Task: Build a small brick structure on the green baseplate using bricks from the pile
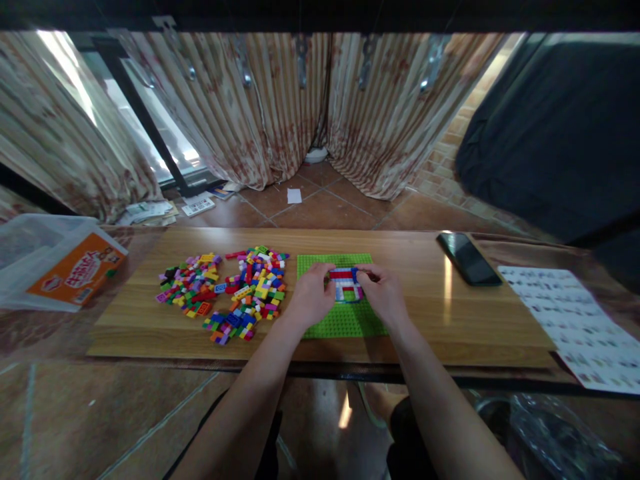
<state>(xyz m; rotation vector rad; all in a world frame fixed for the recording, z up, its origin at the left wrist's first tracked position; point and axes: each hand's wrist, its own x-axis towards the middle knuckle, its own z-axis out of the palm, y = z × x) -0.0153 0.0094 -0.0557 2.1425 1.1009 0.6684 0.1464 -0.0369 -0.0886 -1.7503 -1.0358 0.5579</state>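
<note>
A small toy-brick build (343, 274) in red, white and blue stands on the green studded baseplate (345, 328). My left hand (314, 293) grips the build's left side, thumb and fingers closed at its edge. At the upper right corner, my right hand (383, 293) pinches a dark blue toy brick (355, 275) against the build. The fingers partly hide both ends of it. Left of the baseplate lies a spread of loose, many-coloured toy bricks (260, 283).
A black phone (469, 259) lies on the right of the wooden board (425, 333). Farther right is a printed sheet (575, 320). A clear plastic tub (55, 267) with an orange label sits at the far left. Patterned curtains (280, 113) hang beyond the table.
</note>
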